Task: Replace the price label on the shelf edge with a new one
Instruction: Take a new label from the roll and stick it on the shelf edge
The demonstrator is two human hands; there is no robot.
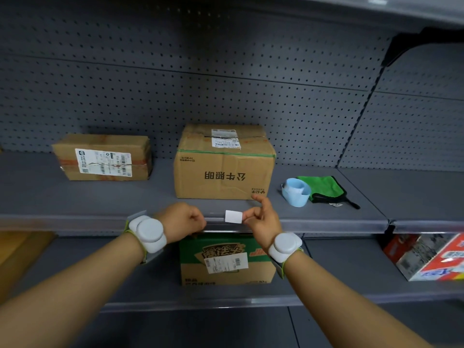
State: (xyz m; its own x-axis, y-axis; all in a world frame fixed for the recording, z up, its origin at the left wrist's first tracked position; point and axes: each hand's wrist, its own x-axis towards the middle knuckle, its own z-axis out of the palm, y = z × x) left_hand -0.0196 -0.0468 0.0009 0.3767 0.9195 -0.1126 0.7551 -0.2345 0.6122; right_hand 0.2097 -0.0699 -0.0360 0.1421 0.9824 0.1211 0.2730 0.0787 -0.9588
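A small blank white rectangular label is pinched by the right hand at the grey shelf's clear plastic edge strip. The left hand is curled at the strip; whether anything is gripped cannot be told. The label should be kept level and slid squarely into the strip.

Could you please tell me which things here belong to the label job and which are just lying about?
In use: white label, pinched by the right hand; shelf edge strip; left hand at the strip; blue label roll.

Lying about: green cloth, large box, small box, green box.
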